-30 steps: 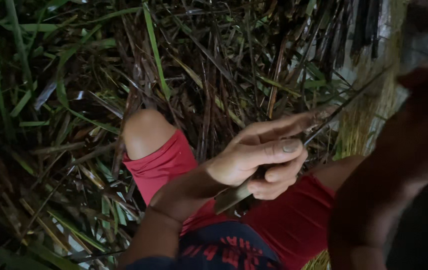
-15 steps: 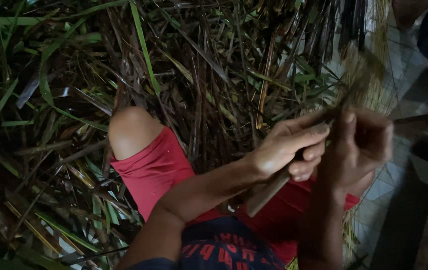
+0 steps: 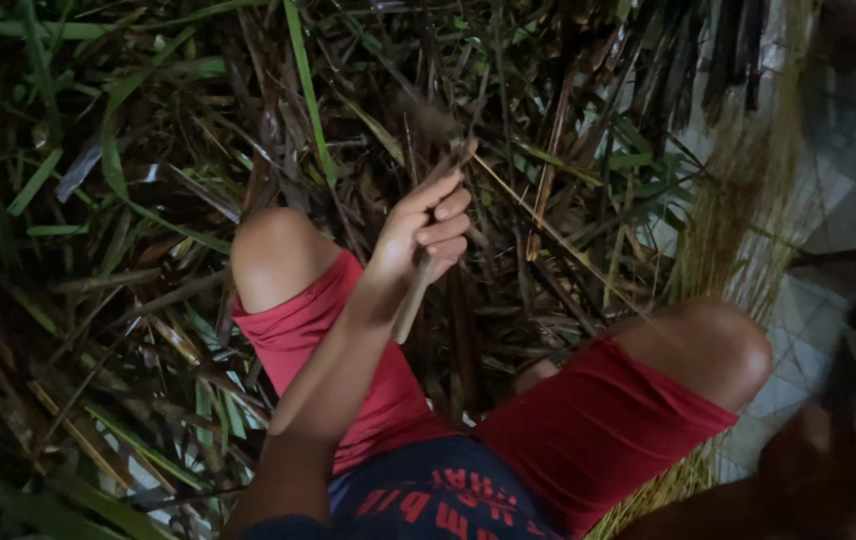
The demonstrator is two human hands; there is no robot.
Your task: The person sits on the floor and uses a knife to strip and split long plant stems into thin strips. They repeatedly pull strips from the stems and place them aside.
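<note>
My left hand (image 3: pixel 426 228) is closed around a thin pale stick-like tool (image 3: pixel 414 296), with its wooden handle pointing down toward my lap and its upper end blurred against the leaves. It hovers between my knees, over the leaf pile. My right hand (image 3: pixel 841 462) is a dark blur at the lower right corner, fingers spread, with nothing seen in it. I sit in red shorts (image 3: pixel 588 420), my left knee (image 3: pixel 273 250) and right knee (image 3: pixel 723 340) bare.
A thick heap of long dry brown and green leaves (image 3: pixel 178 150) covers the ground ahead and to the left. A sheaf of thin yellowish fibres (image 3: pixel 738 200) lies at the right. Pale tiled floor (image 3: pixel 828 210) shows beyond it.
My left hand has swung left and up with the tool, away from my right hand. My right hand let go of the strand and dropped to the lower right corner.
</note>
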